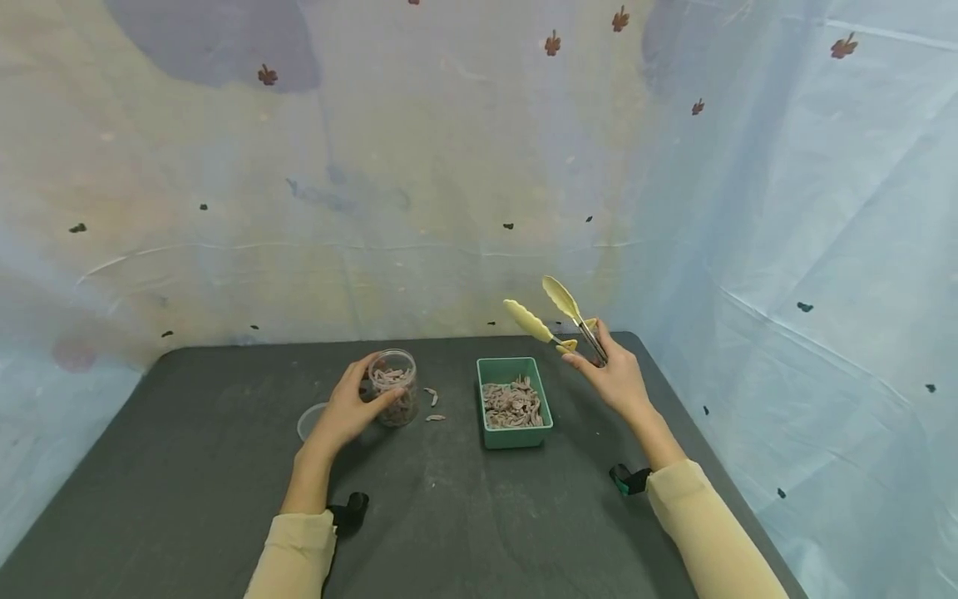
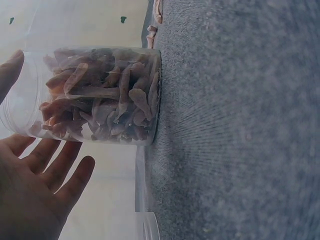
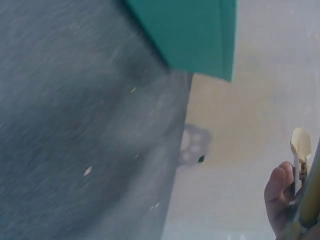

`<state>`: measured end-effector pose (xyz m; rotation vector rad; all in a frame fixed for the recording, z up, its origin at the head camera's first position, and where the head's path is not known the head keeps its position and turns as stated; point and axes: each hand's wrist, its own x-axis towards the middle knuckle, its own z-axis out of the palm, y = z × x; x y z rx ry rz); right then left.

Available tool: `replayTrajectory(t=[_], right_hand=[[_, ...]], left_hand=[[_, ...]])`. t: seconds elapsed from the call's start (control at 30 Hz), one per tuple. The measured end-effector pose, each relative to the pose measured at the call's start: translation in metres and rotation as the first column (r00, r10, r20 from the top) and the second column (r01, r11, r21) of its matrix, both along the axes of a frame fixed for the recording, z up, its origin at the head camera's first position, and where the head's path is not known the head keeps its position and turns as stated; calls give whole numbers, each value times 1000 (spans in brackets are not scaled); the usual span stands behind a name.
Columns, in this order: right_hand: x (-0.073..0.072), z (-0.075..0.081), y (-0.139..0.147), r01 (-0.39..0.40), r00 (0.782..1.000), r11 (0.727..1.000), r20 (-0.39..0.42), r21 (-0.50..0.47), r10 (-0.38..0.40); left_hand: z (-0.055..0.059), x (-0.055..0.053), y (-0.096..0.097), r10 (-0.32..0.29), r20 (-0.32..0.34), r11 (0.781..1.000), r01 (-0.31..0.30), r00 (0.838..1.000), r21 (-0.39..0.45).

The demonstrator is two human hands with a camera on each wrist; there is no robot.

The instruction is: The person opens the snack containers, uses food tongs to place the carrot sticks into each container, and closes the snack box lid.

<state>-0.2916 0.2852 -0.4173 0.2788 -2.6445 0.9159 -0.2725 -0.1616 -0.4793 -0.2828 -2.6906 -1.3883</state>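
Note:
My left hand [image 1: 346,413] grips a clear plastic jar [image 1: 407,368] near its rim, with the thumb on one side and fingers on the other. Small grey-brown elongated pieces [image 2: 107,97] fill most of the jar, which stands upright on the table. In my right hand [image 1: 619,381] is a pair of tongs [image 1: 528,321] with yellow scalloped tips, raised above the table. The tips are spread apart with nothing between them. To the left of the tongs sits a green rectangular tray [image 1: 516,440] holding a heap of similar pieces [image 1: 512,403].
Two loose pieces [image 1: 435,418] lie on the dark table [image 1: 441,524] between jar and tray. A clear round lid [image 1: 308,420] lies left of the jar, partly behind my left hand. Plastic sheeting [image 1: 419,166] hangs behind the table and along its right side.

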Motion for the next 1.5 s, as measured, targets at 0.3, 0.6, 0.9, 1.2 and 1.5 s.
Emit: replayTrajectory(t=[0.3,0.6,0.9,1.2,1.5], right_hand=[[6,-19,32,101,983,994,150,42,-106],[11,-32,49,111,961,981,234,160,-147],[20,-41,56,75,929,966,336,248,-159],[22,-51,59,27,924,963,360,267,-126],[27,-60,63,-37,943,970,330,239,-45]], left_hand=[[-1,1,0,-4,-3,1000,4,1000,-2],[0,0,0,-3,-14,1000,2,1000,-9],[0,0,0,-4,-21,1000,4,1000,-4],[0,-1,0,-7,-23,1000,7,1000,-3],[0,1,0,-7,-5,1000,7,1000,2]])
